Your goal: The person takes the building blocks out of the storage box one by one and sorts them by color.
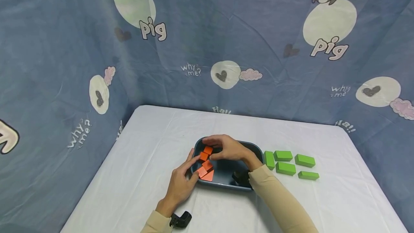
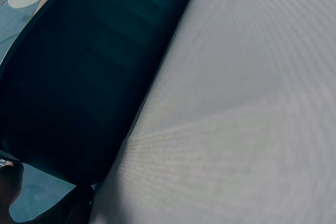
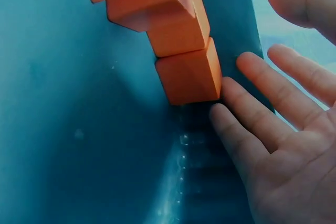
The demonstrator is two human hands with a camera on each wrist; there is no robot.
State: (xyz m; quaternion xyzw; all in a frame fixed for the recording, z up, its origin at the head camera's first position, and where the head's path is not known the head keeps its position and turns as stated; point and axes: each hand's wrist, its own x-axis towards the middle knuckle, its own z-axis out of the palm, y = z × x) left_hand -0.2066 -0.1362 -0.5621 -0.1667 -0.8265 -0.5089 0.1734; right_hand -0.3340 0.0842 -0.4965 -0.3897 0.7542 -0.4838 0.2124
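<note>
A dark blue plastic bin (image 1: 224, 186) stands on the white-covered table. Several orange blocks (image 1: 207, 165) lie in a crooked row along its left end. My right hand (image 1: 230, 149) reaches into the bin from the right, its thumb apart from the fingers. In the right wrist view, that hand's straight fingertips (image 3: 223, 116) are right beside the last orange block (image 3: 189, 77) of the row. My left hand (image 1: 180, 182) rests at the bin's left end with its fingers extended along the rim and its thumb by the front corner.
Several green blocks (image 1: 285, 168) lie on the table just right of the bin, one close against its wall. White cloth (image 1: 155, 139) covers the table. A blue printed curtain (image 1: 194, 39) hangs behind and at the sides. Each wrist wears a black device (image 1: 182, 219).
</note>
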